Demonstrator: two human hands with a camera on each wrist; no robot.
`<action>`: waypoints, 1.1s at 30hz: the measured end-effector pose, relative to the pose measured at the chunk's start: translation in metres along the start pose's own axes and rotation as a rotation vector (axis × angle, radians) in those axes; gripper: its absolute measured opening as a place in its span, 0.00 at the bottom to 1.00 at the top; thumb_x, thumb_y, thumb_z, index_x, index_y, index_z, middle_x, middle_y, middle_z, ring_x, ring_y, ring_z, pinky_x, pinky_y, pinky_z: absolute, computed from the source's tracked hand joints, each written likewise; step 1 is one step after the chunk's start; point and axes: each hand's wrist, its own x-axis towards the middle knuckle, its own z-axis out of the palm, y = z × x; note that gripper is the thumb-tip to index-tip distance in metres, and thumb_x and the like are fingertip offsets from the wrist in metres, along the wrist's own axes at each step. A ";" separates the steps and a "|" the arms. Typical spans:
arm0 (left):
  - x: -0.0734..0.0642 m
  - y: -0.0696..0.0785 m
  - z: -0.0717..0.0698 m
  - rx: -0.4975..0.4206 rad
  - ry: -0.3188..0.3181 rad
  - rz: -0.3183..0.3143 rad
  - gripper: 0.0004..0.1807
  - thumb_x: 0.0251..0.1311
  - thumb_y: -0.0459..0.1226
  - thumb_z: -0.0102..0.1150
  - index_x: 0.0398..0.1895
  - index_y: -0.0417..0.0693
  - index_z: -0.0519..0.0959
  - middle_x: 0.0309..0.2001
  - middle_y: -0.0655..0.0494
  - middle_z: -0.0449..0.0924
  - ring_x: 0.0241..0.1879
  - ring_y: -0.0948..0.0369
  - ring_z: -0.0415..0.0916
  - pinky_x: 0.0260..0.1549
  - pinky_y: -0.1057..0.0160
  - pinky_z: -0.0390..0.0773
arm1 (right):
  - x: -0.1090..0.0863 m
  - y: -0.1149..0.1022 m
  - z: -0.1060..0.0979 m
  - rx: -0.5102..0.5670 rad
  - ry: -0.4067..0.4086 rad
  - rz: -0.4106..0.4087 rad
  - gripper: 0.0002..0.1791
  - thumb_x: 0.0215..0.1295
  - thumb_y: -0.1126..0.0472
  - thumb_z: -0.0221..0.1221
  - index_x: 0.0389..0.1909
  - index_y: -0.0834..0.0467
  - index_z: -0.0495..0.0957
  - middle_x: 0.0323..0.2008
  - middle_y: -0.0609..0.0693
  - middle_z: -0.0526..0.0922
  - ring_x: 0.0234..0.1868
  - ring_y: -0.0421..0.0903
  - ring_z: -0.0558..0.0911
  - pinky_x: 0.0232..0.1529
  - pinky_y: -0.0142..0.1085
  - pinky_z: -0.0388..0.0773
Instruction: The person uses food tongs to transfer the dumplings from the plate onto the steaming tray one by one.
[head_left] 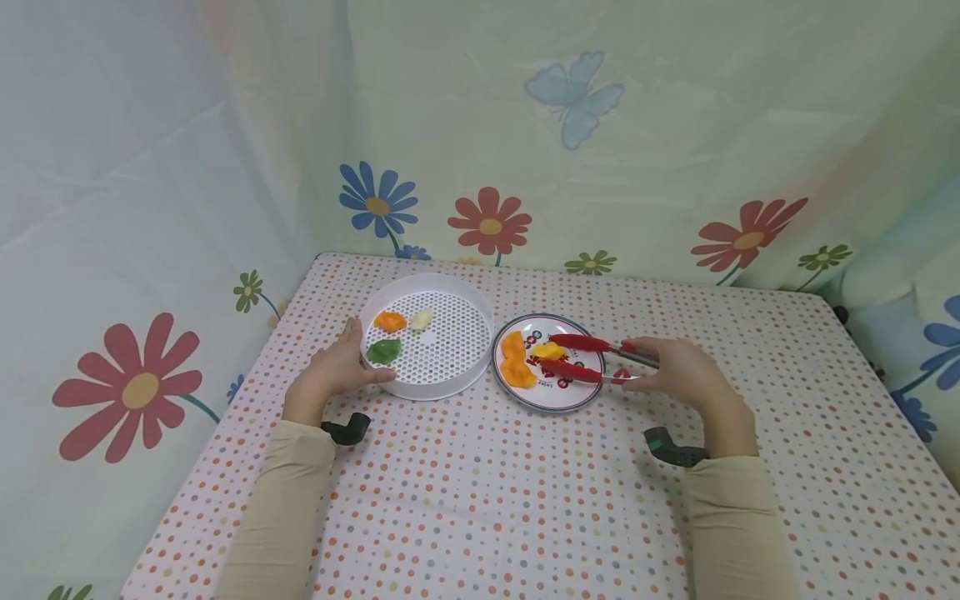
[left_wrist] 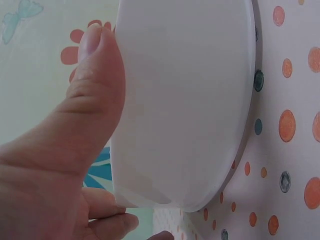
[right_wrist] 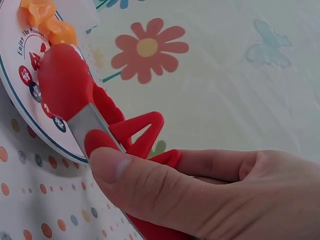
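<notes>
My left hand [head_left: 337, 371] rests against the near-left wall of a white round steamer basket [head_left: 470, 367], thumb straight along its rim and fingers spread round the outside. Inside the basket, an orange dumpling [head_left: 390, 322], a pale one and a green dumpling [head_left: 384, 351] lie on the perforated floor. Between the thumb and fingers of my right hand [head_left: 678, 371] are red-tipped tongs [right_wrist: 65, 82], held over a patterned plate [head_left: 551, 402]. The tong heads straddle a yellow dumpling [head_left: 549, 352] there. Beside it sit orange dumplings [head_left: 516, 360] on the plate's left side.
The basket and plate stand close together on a dotted tablecloth [head_left: 465, 517]. Behind and at both sides hangs a pale curtain [head_left: 637, 183] printed with flowers and a butterfly. Dark wrist-worn cameras [head_left: 671, 450] sit at both sleeves.
</notes>
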 end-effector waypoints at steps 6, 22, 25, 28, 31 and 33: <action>0.001 -0.001 0.000 -0.001 -0.009 0.003 0.70 0.47 0.63 0.64 0.73 0.38 0.27 0.76 0.41 0.27 0.74 0.41 0.36 0.68 0.35 0.47 | 0.000 0.000 -0.001 0.005 0.009 0.006 0.41 0.45 0.49 0.74 0.62 0.55 0.72 0.61 0.64 0.73 0.62 0.64 0.68 0.57 0.66 0.64; 0.002 -0.001 0.001 0.009 -0.006 -0.007 0.71 0.46 0.64 0.64 0.74 0.39 0.27 0.76 0.42 0.26 0.74 0.40 0.36 0.68 0.36 0.47 | 0.003 0.004 0.000 0.006 0.027 0.002 0.41 0.44 0.48 0.74 0.62 0.53 0.72 0.60 0.63 0.74 0.61 0.64 0.69 0.55 0.66 0.65; 0.002 -0.001 0.000 0.001 -0.004 -0.001 0.71 0.46 0.64 0.64 0.74 0.39 0.27 0.76 0.42 0.26 0.74 0.40 0.35 0.68 0.37 0.47 | 0.002 0.005 0.000 0.019 0.031 -0.001 0.41 0.44 0.49 0.74 0.62 0.53 0.72 0.60 0.63 0.74 0.61 0.63 0.69 0.55 0.66 0.66; 0.001 0.000 0.000 -0.001 -0.001 0.007 0.71 0.45 0.64 0.64 0.74 0.38 0.28 0.76 0.41 0.27 0.74 0.40 0.36 0.68 0.36 0.46 | 0.002 0.005 0.000 0.028 0.029 0.000 0.40 0.45 0.49 0.74 0.62 0.53 0.72 0.60 0.63 0.74 0.61 0.63 0.69 0.55 0.66 0.65; 0.000 0.001 -0.001 0.003 0.002 0.011 0.70 0.46 0.64 0.64 0.73 0.37 0.28 0.76 0.40 0.27 0.74 0.40 0.36 0.68 0.35 0.46 | 0.001 0.004 0.000 0.030 0.023 0.003 0.41 0.45 0.49 0.73 0.63 0.53 0.72 0.61 0.63 0.74 0.61 0.64 0.69 0.56 0.66 0.65; -0.001 0.000 -0.001 0.005 0.003 0.010 0.70 0.46 0.63 0.65 0.73 0.37 0.28 0.76 0.40 0.28 0.74 0.40 0.37 0.68 0.35 0.47 | 0.001 0.004 -0.001 0.032 0.020 0.007 0.41 0.46 0.49 0.73 0.63 0.53 0.71 0.61 0.63 0.73 0.62 0.64 0.68 0.56 0.67 0.64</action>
